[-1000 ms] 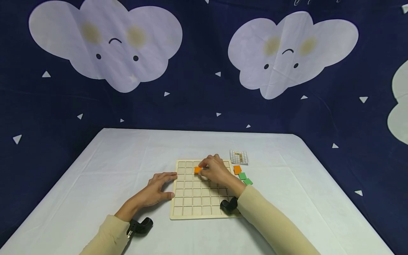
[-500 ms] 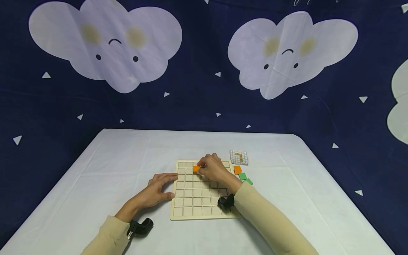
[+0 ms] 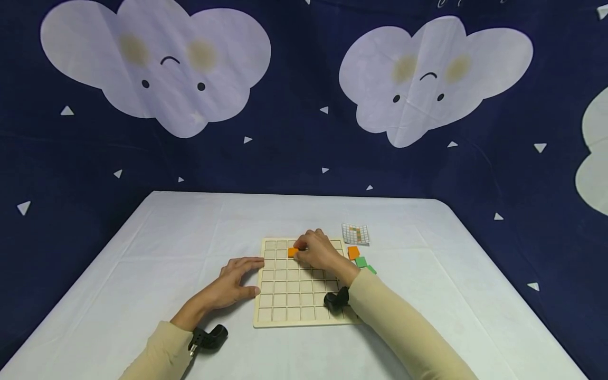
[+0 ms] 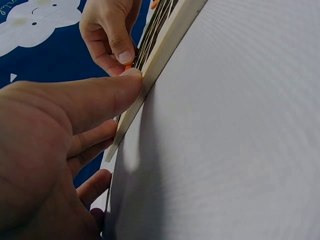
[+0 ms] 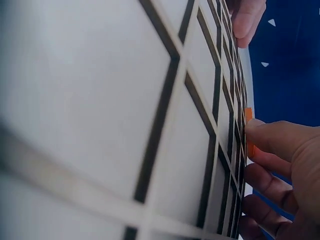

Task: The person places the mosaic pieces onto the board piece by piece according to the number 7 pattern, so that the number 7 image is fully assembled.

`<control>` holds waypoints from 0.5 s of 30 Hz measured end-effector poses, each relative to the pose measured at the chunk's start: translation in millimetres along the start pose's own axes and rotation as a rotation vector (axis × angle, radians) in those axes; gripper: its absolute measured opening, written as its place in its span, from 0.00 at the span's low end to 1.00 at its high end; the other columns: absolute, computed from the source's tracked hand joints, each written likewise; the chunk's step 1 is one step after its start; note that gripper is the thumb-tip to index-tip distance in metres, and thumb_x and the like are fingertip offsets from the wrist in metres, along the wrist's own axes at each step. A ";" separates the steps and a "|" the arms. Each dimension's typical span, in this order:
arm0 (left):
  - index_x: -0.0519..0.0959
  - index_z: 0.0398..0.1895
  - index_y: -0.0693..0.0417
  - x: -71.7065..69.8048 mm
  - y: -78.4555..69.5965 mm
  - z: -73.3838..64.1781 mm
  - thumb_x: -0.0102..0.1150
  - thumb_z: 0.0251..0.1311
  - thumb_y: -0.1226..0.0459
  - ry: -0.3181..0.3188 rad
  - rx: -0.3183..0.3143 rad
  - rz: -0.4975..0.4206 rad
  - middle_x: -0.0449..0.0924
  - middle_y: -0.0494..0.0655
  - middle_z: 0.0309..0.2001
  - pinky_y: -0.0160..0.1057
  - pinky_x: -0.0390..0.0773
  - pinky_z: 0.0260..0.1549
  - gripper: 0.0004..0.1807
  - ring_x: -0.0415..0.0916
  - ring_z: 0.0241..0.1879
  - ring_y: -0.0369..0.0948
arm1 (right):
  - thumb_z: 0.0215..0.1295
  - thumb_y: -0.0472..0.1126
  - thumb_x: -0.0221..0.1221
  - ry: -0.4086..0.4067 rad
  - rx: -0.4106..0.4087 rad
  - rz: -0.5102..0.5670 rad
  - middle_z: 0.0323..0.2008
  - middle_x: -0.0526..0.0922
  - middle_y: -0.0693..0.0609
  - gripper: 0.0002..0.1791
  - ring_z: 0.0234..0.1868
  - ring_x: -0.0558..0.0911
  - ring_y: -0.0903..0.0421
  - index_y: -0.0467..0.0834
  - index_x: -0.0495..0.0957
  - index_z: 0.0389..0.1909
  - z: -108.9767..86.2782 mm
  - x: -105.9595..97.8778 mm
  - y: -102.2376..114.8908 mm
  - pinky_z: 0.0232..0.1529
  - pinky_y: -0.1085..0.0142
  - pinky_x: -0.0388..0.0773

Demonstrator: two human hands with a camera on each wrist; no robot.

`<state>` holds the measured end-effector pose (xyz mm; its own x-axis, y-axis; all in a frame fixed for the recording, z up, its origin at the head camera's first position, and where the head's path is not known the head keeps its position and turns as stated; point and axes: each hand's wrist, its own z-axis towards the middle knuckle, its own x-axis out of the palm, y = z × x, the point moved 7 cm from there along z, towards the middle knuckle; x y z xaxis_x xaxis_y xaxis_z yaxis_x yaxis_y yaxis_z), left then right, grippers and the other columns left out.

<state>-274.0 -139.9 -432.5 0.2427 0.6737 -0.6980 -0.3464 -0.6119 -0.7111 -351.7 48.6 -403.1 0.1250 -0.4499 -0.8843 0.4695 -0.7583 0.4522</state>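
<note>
A wooden grid board (image 3: 281, 323) with raised ridges lies on the white table. Over its upper rows, my right hand (image 3: 320, 252) pinches an orange square tile (image 3: 292, 253) between thumb and fingers, right at the grid. The right wrist view shows the thumb against the tile's orange edge (image 5: 248, 114), low at the board's surface; the fingers partly hide it. My left hand (image 3: 231, 283) touches the board's left side with fingers spread and thumb extended. In the left wrist view, that hand's thumb (image 4: 107, 97) presses against the board's edge (image 4: 161, 56).
Right of the board lie another orange tile (image 3: 353, 253), a green tile (image 3: 361, 262) and a second green tile (image 3: 371, 269), partly behind the right sleeve. Behind them is a small printed grid card (image 3: 355, 234). A dark blue cloth (image 3: 304, 153) with clouds hangs behind the table (image 3: 190, 221).
My right hand has shifted slightly left and away with the orange tile, then stayed nearly still for the last half second. My left hand has kept its place.
</note>
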 end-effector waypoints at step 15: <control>0.70 0.63 0.54 -1.0 -1.1 -0.8 0.65 0.53 0.60 -0.001 -0.002 -0.003 0.63 0.49 0.69 0.57 0.50 0.58 0.32 0.52 0.66 0.53 | 0.55 0.46 0.66 -0.003 -0.033 -0.035 0.36 0.79 0.53 0.13 0.40 0.70 0.55 0.46 0.83 0.41 -0.8 1.2 0.0 0.46 0.59 0.67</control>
<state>-273.1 -140.2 -431.0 0.2424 0.6758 -0.6961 -0.3437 -0.6111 -0.7130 -350.8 48.4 -404.2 0.1054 -0.4243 -0.8993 0.5019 -0.7580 0.4165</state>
